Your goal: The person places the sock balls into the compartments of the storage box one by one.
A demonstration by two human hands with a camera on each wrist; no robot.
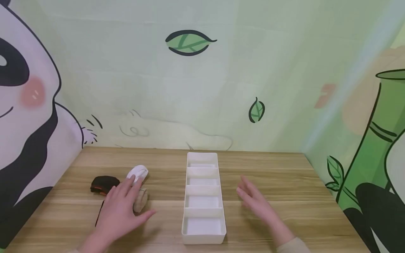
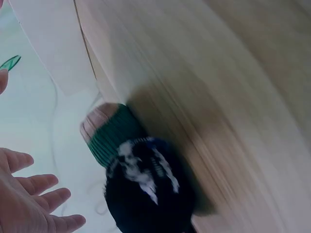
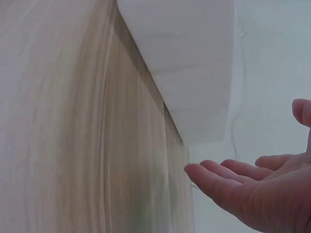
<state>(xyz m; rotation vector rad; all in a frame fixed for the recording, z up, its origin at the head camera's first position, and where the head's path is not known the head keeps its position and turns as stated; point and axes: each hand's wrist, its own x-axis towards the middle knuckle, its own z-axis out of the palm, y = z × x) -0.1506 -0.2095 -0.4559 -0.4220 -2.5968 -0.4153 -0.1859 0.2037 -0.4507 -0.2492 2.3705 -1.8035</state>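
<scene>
My left hand [image 1: 121, 209] hovers with spread fingers over a group of rolled socks on the left of the table. Among them are a black bundle with red trim [image 1: 104, 183], a white one [image 1: 139, 170] and a beige one [image 1: 141, 201]; a dark edge shows beside the hand, mostly hidden. The left wrist view has a black bundle with white marks [image 2: 146, 189] and a green-and-pink ribbed bundle [image 2: 119, 133]. My right hand [image 1: 256, 202] holds nothing, its fingers extended, to the right of a white divided box [image 1: 204, 239].
The box stands lengthwise mid-table on the wood-grain tabletop [image 1: 275, 175], its compartments in one row and showing bare floors. A printed backdrop [image 1: 142, 88] with leaves and pandas rises behind the table and along both sides.
</scene>
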